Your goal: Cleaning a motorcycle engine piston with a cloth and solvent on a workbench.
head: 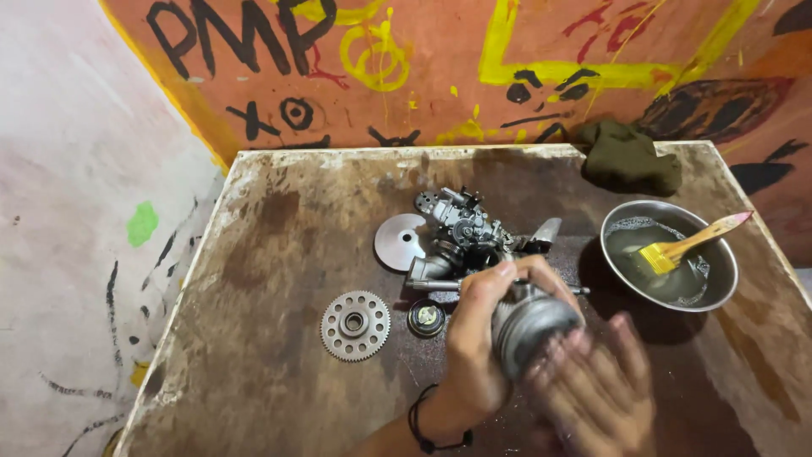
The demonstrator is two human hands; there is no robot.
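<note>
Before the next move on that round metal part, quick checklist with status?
1. Left hand grips the round metal part: ok.
2. Right hand on the part's end: blurred, contact cannot tell.
3. Metal bowl upright with liquid, yellow brush resting inside: ok.
4. Toothed gear and small cap lie flat, apart from the hands: ok.
5. Carburetor-like assembly close behind the hands, crowding them: not ok.
6. Part's surface clean: cannot tell.
</note>
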